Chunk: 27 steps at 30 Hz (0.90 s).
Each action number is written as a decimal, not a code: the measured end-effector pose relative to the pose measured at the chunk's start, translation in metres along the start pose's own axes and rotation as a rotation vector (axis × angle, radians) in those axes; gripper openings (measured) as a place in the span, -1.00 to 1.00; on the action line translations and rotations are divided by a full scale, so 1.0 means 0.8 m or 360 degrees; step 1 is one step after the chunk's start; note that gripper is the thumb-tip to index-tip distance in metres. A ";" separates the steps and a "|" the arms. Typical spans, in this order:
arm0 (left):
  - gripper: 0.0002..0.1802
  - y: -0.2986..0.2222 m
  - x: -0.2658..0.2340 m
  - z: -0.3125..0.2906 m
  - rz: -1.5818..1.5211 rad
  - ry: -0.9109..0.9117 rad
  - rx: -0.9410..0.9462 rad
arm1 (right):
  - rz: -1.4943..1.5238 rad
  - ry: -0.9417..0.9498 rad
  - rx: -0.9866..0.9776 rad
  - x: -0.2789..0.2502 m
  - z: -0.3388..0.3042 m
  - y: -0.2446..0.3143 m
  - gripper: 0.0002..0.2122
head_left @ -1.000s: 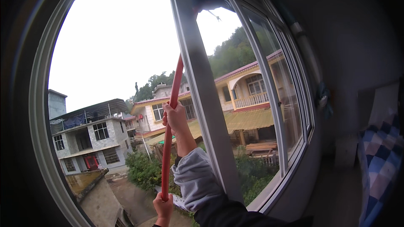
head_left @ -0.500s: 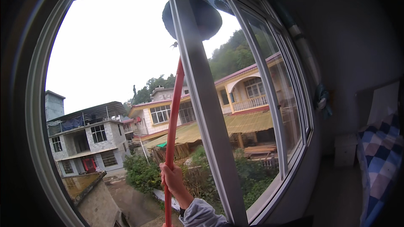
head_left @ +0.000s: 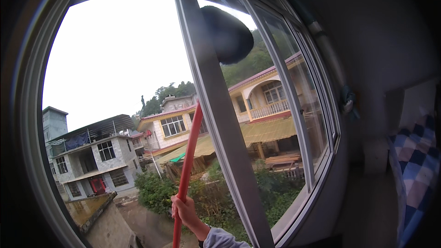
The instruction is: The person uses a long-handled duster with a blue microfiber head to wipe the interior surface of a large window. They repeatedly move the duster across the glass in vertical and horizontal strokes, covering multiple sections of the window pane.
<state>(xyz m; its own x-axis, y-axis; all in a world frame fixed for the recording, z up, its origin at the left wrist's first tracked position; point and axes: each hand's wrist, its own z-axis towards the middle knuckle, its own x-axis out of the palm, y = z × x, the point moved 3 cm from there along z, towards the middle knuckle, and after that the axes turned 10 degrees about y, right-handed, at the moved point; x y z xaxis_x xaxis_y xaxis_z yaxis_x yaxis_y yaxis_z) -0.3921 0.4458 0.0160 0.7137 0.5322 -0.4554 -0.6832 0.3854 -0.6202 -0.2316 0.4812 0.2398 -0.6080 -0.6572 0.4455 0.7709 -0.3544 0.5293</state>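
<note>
Red pole looks smooth, dark pad fuzzy, window frame matt metal

Pale daylight is coming through the window, whose grey upright post is dividing the view. Left of the post, a grey house is standing beneath white sky. Beyond the post, a yellow-trimmed house is stretching across both sides. Far right of the post, a checkered bed is standing beside a dim wall.
</note>
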 end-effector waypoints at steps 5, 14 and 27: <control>-0.82 -0.128 -0.022 0.093 0.0230 -0.0590 0.0231 | -0.0232 -0.0081 -0.0541 0.024 0.147 0.162 -0.86; -0.79 -0.198 -0.042 0.172 0.0391 -0.0484 0.0231 | -0.0046 -0.0204 -0.0457 0.047 0.218 0.257 -0.91; -0.64 0.157 -0.087 0.003 0.0802 0.0117 -0.0103 | 0.0426 -0.0602 0.0033 -0.070 -0.031 -0.051 -0.73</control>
<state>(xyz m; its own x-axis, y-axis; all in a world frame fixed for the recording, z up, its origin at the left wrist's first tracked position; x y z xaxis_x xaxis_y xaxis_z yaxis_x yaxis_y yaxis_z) -0.5279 0.4589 -0.0282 0.3090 0.5846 -0.7502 -0.9358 0.0459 -0.3496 -0.2245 0.5162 0.1753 -0.4177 -0.4336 0.7984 0.9085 -0.1897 0.3722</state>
